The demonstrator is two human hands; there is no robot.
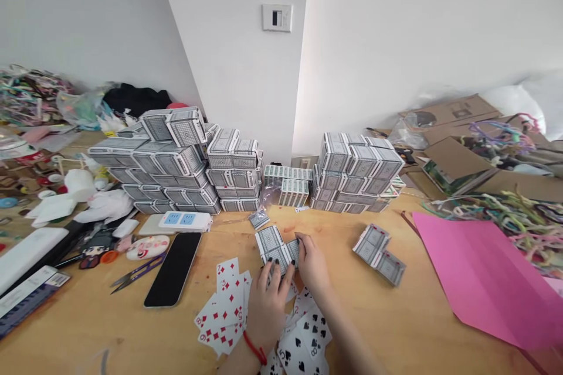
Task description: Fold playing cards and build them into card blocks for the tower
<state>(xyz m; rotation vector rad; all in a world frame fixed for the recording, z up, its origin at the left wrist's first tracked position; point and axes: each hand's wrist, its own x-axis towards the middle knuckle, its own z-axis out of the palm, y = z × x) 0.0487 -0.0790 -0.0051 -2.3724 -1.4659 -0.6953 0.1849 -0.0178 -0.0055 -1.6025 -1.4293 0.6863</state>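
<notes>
A small L-shaped block of folded playing cards (pixel 270 241), grey-patterned backs up, lies on the wooden table in front of me. My left hand (pixel 269 296), with a red cord at the wrist, grips its near edge with fingers bent over the top. At the block's right end, my right hand (pixel 311 262) pinches the smaller part; its fingertips are partly hidden. Loose face-up cards lie under and beside my wrists, diamonds (pixel 227 302) to the left and spades (pixel 299 345) to the right. Another L-shaped card block (pixel 379 255) sits apart, right of my hands.
Tall stacks of card blocks stand along the wall, at left (pixel 153 164), centre-left (pixel 233 173) and right (pixel 358 170). A black phone (pixel 173 269), scissors (pixel 139 274) and a power strip (pixel 185 221) lie left. Pink paper (pixel 484 281) and cardboard boxes (pixel 461 167) are right.
</notes>
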